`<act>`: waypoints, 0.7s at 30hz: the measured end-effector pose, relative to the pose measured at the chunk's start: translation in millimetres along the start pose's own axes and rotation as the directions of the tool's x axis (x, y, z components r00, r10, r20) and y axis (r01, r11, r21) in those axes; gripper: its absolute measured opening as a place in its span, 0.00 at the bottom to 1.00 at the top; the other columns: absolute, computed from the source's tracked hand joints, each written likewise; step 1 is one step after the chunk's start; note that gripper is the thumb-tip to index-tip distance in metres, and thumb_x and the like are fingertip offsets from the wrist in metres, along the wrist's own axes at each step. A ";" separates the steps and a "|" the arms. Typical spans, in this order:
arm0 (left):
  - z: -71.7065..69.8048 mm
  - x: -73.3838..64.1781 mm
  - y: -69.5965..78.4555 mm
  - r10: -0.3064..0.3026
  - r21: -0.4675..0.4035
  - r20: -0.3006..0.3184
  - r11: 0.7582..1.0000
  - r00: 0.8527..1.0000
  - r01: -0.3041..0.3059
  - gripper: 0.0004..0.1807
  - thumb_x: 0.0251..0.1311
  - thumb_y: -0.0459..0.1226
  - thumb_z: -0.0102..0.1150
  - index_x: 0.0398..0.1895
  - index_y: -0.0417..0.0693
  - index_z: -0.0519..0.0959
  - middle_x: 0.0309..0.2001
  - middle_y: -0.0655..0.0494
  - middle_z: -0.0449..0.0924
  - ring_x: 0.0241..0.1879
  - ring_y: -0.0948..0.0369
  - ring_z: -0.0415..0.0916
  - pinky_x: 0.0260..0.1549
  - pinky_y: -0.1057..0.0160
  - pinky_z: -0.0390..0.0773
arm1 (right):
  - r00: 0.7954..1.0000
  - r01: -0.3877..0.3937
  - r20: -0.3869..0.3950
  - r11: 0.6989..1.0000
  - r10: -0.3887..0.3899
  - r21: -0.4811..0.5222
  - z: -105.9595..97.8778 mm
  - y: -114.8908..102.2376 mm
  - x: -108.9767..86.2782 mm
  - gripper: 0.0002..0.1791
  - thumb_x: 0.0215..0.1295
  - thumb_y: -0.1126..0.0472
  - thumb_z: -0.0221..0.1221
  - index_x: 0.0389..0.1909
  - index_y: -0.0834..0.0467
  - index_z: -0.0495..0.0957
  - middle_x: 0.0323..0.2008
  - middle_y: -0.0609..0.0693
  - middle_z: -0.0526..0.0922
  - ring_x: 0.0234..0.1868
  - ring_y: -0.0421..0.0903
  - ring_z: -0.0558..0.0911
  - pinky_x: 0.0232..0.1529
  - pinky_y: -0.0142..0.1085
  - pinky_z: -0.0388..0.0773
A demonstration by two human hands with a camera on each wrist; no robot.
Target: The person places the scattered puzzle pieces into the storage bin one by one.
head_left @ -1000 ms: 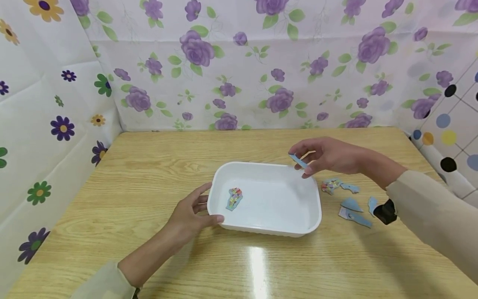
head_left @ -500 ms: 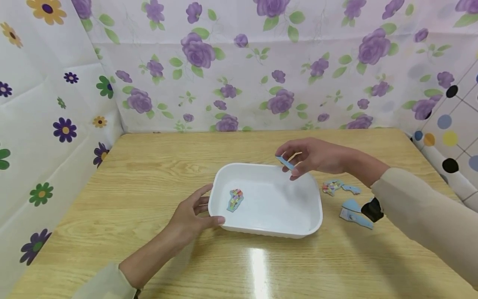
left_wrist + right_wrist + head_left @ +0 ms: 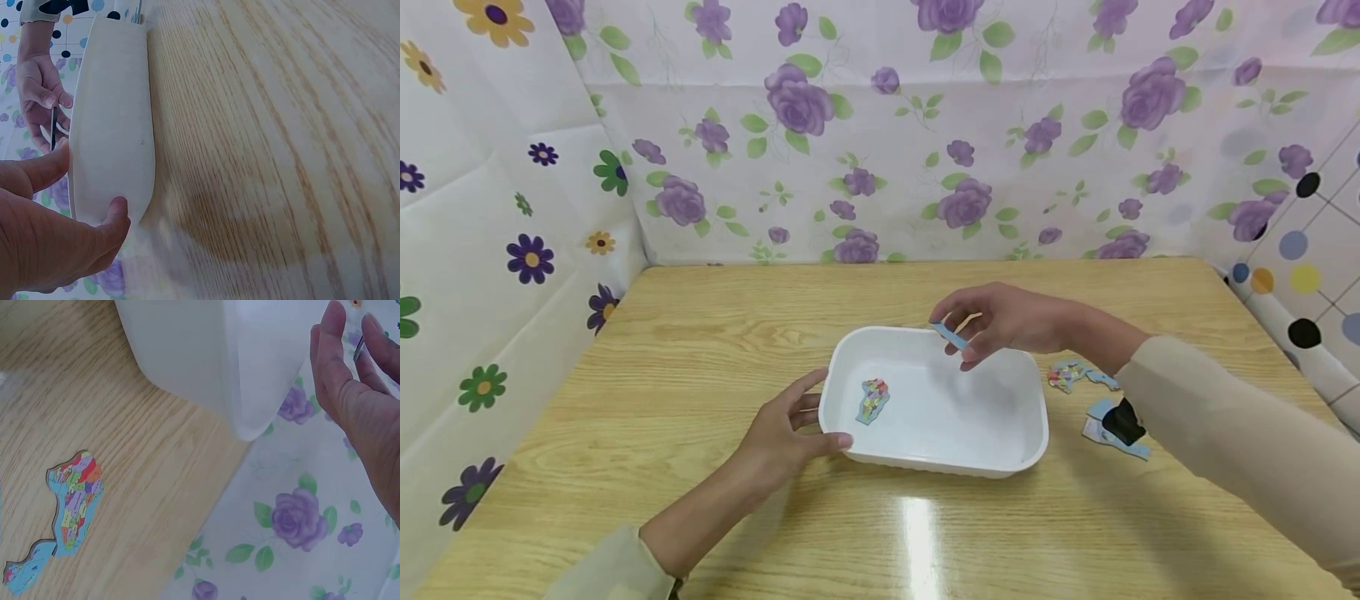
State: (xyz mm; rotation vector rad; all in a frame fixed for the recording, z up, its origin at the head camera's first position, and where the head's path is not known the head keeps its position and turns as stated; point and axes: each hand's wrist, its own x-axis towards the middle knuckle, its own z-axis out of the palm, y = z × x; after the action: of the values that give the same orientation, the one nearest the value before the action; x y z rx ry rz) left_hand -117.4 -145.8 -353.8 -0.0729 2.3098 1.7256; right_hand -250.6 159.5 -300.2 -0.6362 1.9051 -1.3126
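Note:
A white plastic basin [image 3: 925, 454] stands on the wooden table, with one colourful map puzzle piece [image 3: 872, 401] lying inside at its left. My left hand [image 3: 790, 433] holds the basin's left end, thumb over the front rim. In the left wrist view the same hand [image 3: 69, 231] spreads thumb and fingers along the basin wall. Over the basin's back right part, my right hand [image 3: 992, 321] pinches a thin light-blue puzzle piece [image 3: 951, 337] between thumb and fingers. The right wrist view shows that hand [image 3: 362, 394] beside the basin wall, the piece mostly hidden by its fingers.
Several puzzle pieces lie right of the basin: a colourful map piece [image 3: 1063, 377], a blue one [image 3: 1103, 380] touching it, and a long blue-grey one [image 3: 1116, 437] partly under the black wristband [image 3: 1124, 422] in view. A floral cloth [image 3: 880, 167] hangs behind the table.
My right hand has moved left with the blue puzzle piece, from the basin's back right corner to over its inside. The left hand keeps its hold on the basin.

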 end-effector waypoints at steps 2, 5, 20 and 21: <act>0.0 0.1 -0.1 0.002 0.005 -0.001 1.000 1.000 -0.002 0.48 0.47 0.32 0.74 0.71 0.58 0.60 0.60 0.48 0.72 0.60 0.52 0.72 0.53 0.57 0.77 | 1.000 0.000 0.009 1.000 0.000 0.008 2.3 0.0 1.7 0.30 0.57 0.77 0.62 0.61 0.60 0.69 0.57 0.69 0.68 0.58 0.66 0.72 0.50 0.49 0.80; -0.1 0.3 -0.4 0.002 0.002 0.000 1.000 1.000 -0.002 0.48 0.47 0.32 0.74 0.71 0.58 0.60 0.61 0.48 0.72 0.60 0.52 0.72 0.53 0.57 0.77 | 1.000 0.000 0.018 1.000 0.000 0.004 5.8 -0.9 3.8 0.29 0.57 0.77 0.61 0.60 0.61 0.70 0.56 0.68 0.69 0.57 0.66 0.73 0.50 0.49 0.80; 0.4 0.5 0.9 -0.013 -0.011 0.002 1.000 1.000 0.013 0.48 0.48 0.33 0.74 0.72 0.58 0.59 0.61 0.48 0.71 0.60 0.52 0.72 0.52 0.58 0.78 | 0.994 -0.103 0.022 0.992 0.105 -0.078 30.6 -2.3 14.4 0.33 0.50 0.77 0.67 0.59 0.59 0.73 0.54 0.64 0.70 0.52 0.60 0.75 0.47 0.42 0.81; 0.5 0.5 1.0 -0.014 -0.008 0.001 1.000 1.000 0.014 0.48 0.47 0.33 0.74 0.72 0.58 0.60 0.61 0.48 0.71 0.60 0.52 0.72 0.52 0.58 0.78 | 0.994 -0.104 0.025 0.992 0.107 -0.077 32.0 -1.4 15.8 0.33 0.51 0.78 0.66 0.59 0.59 0.73 0.54 0.64 0.70 0.52 0.60 0.75 0.47 0.43 0.82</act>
State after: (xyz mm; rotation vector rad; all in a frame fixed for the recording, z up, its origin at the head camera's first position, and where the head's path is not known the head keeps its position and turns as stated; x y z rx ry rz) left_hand -118.0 -144.9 -353.1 -0.0897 2.2969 1.7279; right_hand -235.0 129.0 -310.3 -0.5807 1.9456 -1.1638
